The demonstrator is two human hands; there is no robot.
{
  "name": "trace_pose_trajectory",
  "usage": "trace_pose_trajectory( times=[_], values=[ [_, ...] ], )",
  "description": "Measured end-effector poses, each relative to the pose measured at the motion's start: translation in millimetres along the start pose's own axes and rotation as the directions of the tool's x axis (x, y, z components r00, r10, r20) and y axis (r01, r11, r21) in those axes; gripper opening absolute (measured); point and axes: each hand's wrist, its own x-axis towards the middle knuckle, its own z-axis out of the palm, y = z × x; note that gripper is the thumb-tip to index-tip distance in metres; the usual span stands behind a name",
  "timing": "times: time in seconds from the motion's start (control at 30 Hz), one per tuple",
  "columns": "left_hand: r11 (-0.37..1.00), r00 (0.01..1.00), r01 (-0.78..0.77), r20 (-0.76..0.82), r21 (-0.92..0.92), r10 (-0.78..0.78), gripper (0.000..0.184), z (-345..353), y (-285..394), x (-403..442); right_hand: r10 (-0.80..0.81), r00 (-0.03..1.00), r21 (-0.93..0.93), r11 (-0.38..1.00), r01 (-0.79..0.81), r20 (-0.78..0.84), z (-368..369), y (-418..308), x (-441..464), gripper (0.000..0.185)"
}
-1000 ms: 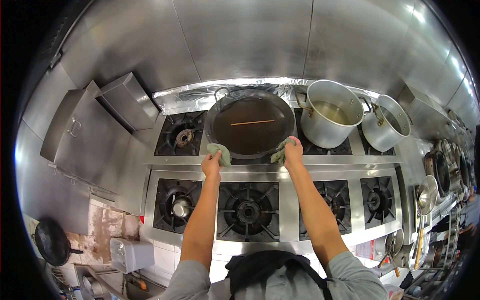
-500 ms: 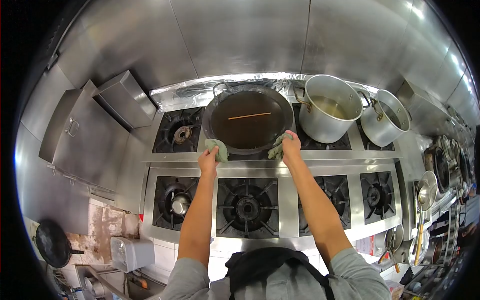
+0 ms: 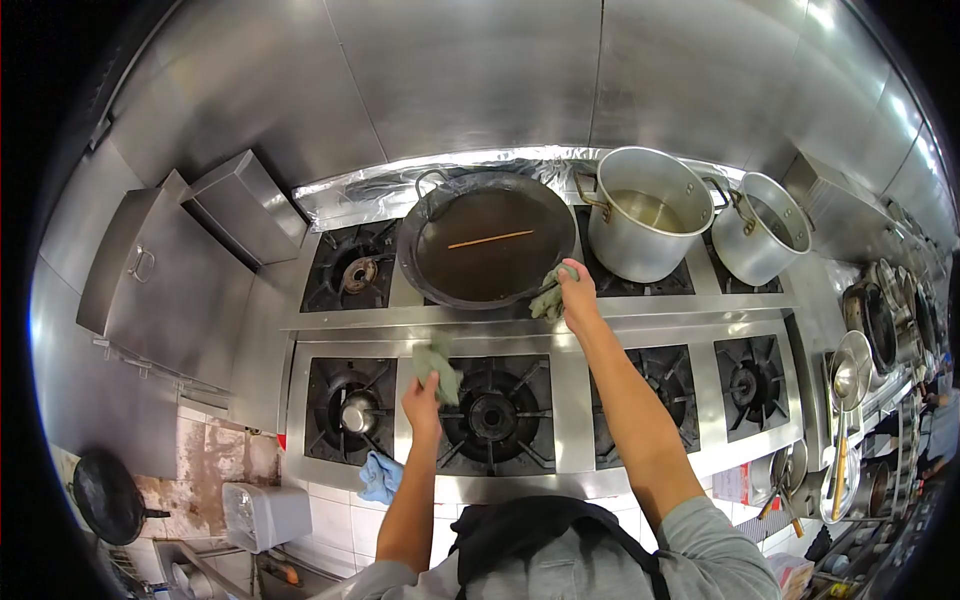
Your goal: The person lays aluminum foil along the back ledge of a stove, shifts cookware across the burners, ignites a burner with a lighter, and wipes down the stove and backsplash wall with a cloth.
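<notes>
A large black wok (image 3: 410, 245) with dark brown liquid in it sits on the back row of the stove. A thin wooden stick (image 3: 491, 239) lies across the liquid. My right hand (image 3: 577, 290) grips a folded green cloth (image 3: 547, 299) at the wok's front right edge; any handle beneath is hidden. My left hand (image 3: 422, 402) pinches another green cloth (image 3: 437, 367), slightly blurred, above the front burners and apart from the wok.
Two tall aluminium pots (image 3: 645, 255) (image 3: 762, 262) stand right of the wok. A small metal bowl (image 3: 359, 411) rests on the front left burner. A blue cloth (image 3: 380, 477) hangs at the stove's front edge. Ladles (image 3: 848, 385) and pans crowd the right side.
My left hand has left the wok's front left edge and come down toward me with its cloth. My right hand stays at the wok. The blue cloth has come into sight.
</notes>
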Motion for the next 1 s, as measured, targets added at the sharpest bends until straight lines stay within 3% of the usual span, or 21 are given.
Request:
trace_pose_trajectory(
  times=[0.27, 0.37, 0.53, 0.63, 0.7, 0.73, 0.8, 0.87, 0.93, 1.0],
  values=[
    [0.998, 1.0, 0.023, 0.005, 0.061, -0.023, 0.026, -68.9, -85.0, -93.4, 0.007, 1.0, 0.069, 0.998, -0.006, -0.001, 3.9, -3.0, -5.3, 0.024],
    [0.988, 0.989, 0.15, -0.016, 0.019, -0.15, 0.028, -79.4, -89.5, -109.9, -0.009, 1.0, 0.075, 0.997, 0.009, -0.004, 4.8, 6.3, 4.5, 0.026],
    [0.997, 0.998, 0.056, -0.021, 0.06, -0.055, 0.028, -82.8, -71.4, -123.8, -0.051, 0.997, -0.031, 0.998, 0.049, -0.064, -4.7, -5.4, -21.6, 0.035],
    [0.989, 0.998, -0.049, -0.032, 0.137, 0.054, 0.027, -89.4, -52.2, -136.0, -0.066, 0.996, 0.131, 0.989, 0.074, -0.066, -32.0, 4.0, -61.4, 0.043],
    [0.966, 0.99, -0.11, -0.06, 0.236, 0.128, 0.028, -95.5, -41.9, -148.8, -0.079, 0.995, -0.062, 0.995, 0.075, -0.063, -61.8, 19.7, -87.1, 0.046],
    [0.974, 0.986, -0.113, -0.099, 0.198, 0.134, 0.03, -100.3, -45.6, -152.0, -0.075, 0.996, -0.064, 0.995, 0.071, -0.056, -75.8, 26.8, -98.8, 0.046],
    [0.98, 0.98, -0.117, -0.144, 0.159, 0.14, 0.031, -113.5, -57.1, -159.2, 0.104, 0.995, -0.132, 0.986, -0.103, 0.005, -99.0, 35.7, -114.5, 0.045],
    [0.961, 0.963, -0.11, -0.214, 0.253, 0.166, 0.033, -126.1, -69.6, -164.3, 0.106, 0.993, -0.153, 0.983, -0.098, 0.045, -107.4, 29.7, -116.8, 0.045],
    [0.967, 0.958, -0.107, -0.237, 0.233, 0.163, 0.034, -132.3, -79.1, -169.3, 0.11, 0.991, -0.175, 0.98, -0.094, 0.082, -106.8, 14.2, -120.8, 0.044],
    [0.967, 0.956, -0.092, -0.252, 0.236, 0.152, 0.036, -136.0, -86.2, -173.3, -0.06, 0.99, -0.154, 0.985, 0.08, 0.13, -92.4, -6.9, -115.6, 0.044]
  ],
)
